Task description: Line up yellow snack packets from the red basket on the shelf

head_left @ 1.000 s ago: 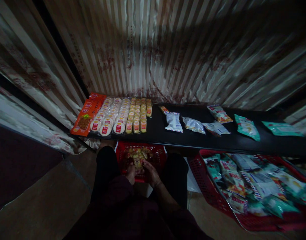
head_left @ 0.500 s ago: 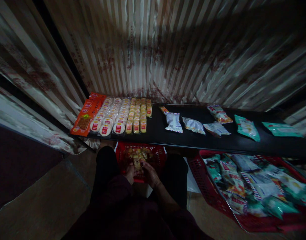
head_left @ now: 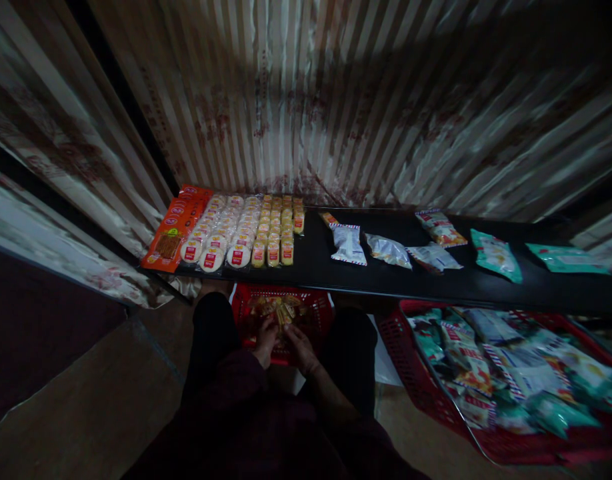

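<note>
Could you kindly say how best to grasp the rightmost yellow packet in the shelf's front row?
I'd pinch the yellow packet by its near end, from the front right: that end faces the front edge of the shelf and its right side is exposed, with a neighbouring packet close on its left.

The smaller basket looks plastic, the silvery packets glossy film.

Black shelf with orange packets, round white packs, yellow packs and scattered bags

The hands partly hide the dim, unreadable packets.
</note>
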Action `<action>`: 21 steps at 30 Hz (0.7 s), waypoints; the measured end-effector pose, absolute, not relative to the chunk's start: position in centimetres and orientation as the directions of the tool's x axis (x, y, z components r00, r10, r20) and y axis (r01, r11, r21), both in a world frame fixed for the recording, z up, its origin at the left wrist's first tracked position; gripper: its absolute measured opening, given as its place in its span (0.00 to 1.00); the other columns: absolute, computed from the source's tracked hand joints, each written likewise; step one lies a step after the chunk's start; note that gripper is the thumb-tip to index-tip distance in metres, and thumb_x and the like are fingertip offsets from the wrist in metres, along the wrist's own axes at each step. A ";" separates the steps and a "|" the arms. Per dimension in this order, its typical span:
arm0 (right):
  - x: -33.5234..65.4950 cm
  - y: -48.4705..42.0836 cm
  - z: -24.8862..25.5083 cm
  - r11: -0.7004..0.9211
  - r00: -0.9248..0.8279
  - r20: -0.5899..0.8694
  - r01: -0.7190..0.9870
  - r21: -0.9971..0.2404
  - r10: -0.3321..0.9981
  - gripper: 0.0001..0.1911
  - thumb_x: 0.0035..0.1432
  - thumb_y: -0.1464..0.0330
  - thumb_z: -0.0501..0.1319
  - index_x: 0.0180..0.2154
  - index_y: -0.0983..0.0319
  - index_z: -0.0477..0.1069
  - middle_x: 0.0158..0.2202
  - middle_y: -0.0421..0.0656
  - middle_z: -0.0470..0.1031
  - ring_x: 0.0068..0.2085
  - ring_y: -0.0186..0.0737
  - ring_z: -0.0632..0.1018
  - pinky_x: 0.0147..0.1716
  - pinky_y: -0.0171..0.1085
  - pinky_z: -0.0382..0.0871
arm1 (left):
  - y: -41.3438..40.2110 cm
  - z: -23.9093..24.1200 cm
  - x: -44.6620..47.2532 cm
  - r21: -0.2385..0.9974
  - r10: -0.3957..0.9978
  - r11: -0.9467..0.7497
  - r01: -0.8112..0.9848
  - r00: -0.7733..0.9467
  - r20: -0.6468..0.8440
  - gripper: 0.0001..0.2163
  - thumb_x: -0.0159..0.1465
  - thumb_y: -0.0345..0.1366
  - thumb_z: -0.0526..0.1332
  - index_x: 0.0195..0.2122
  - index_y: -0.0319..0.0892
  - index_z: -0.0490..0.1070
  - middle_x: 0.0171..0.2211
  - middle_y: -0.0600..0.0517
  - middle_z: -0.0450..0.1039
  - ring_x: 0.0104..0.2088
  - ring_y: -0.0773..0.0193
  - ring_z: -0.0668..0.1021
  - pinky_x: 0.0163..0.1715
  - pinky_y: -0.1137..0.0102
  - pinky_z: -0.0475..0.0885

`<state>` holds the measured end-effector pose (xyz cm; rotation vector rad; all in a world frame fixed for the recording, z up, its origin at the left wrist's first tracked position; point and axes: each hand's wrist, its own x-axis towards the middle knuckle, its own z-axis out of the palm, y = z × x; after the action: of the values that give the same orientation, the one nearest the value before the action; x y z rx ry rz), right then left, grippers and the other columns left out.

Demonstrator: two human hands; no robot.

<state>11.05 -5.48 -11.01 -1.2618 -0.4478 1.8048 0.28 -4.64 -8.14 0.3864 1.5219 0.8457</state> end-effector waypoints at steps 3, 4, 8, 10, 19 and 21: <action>11.1 -5.5 -10.8 -0.577 -0.125 -0.586 -0.423 -0.699 0.801 0.21 0.40 0.54 0.70 0.35 0.59 0.76 0.32 0.40 0.79 0.30 0.35 0.77 0.34 0.35 0.71 | -4.6 -7.8 0.3 0.725 0.704 0.645 -0.241 -0.182 -0.687 0.17 0.61 0.31 0.58 0.52 0.43 0.67 0.48 0.46 0.73 0.41 0.66 0.78 0.38 0.74 0.73; 11.1 -5.5 -10.8 -0.580 -0.133 -0.584 -0.415 -0.701 0.801 0.21 0.41 0.54 0.70 0.35 0.60 0.76 0.32 0.40 0.79 0.31 0.36 0.77 0.34 0.36 0.71 | -4.6 -7.8 0.3 0.730 0.709 0.635 -0.250 -0.185 -0.680 0.17 0.61 0.31 0.58 0.52 0.44 0.67 0.49 0.46 0.72 0.41 0.67 0.78 0.37 0.74 0.73; 11.1 -5.6 -11.3 -0.569 -0.124 -0.572 -0.397 -0.720 0.811 0.21 0.37 0.56 0.71 0.33 0.60 0.77 0.32 0.41 0.80 0.32 0.38 0.78 0.36 0.37 0.70 | -4.6 -7.9 0.4 0.740 0.717 0.611 -0.282 -0.197 -0.668 0.17 0.59 0.30 0.60 0.51 0.44 0.68 0.47 0.47 0.74 0.39 0.67 0.78 0.36 0.74 0.74; 11.1 -5.6 -11.6 -0.542 -0.069 -0.564 -0.396 -0.741 0.823 0.21 0.35 0.56 0.72 0.33 0.59 0.77 0.31 0.40 0.80 0.32 0.38 0.78 0.36 0.37 0.71 | -4.6 -8.3 0.5 0.747 0.720 0.603 -0.279 -0.212 -0.661 0.16 0.58 0.31 0.62 0.48 0.42 0.70 0.45 0.46 0.75 0.39 0.66 0.78 0.37 0.73 0.74; 11.4 -5.6 -11.4 -0.445 0.018 -0.461 -0.233 -0.865 0.887 0.30 0.34 0.51 0.69 0.40 0.61 0.76 0.32 0.42 0.80 0.34 0.43 0.78 0.38 0.41 0.72 | -4.7 -8.6 0.9 0.783 0.757 0.574 -0.241 -0.207 -0.619 0.16 0.52 0.28 0.64 0.44 0.40 0.74 0.41 0.47 0.76 0.39 0.65 0.77 0.40 0.73 0.71; 11.4 -5.6 -11.2 -0.431 0.005 -0.441 -0.207 -0.878 0.897 0.29 0.36 0.50 0.68 0.39 0.61 0.76 0.34 0.43 0.81 0.36 0.44 0.79 0.40 0.42 0.72 | -4.8 -8.2 1.0 0.780 0.761 0.579 -0.238 -0.186 -0.622 0.17 0.53 0.28 0.62 0.46 0.40 0.74 0.41 0.47 0.76 0.37 0.66 0.77 0.38 0.74 0.70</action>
<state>11.44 -5.56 -11.23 -1.3925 -0.7672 1.5787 1.01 -4.84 -8.22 0.4647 1.5039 0.9538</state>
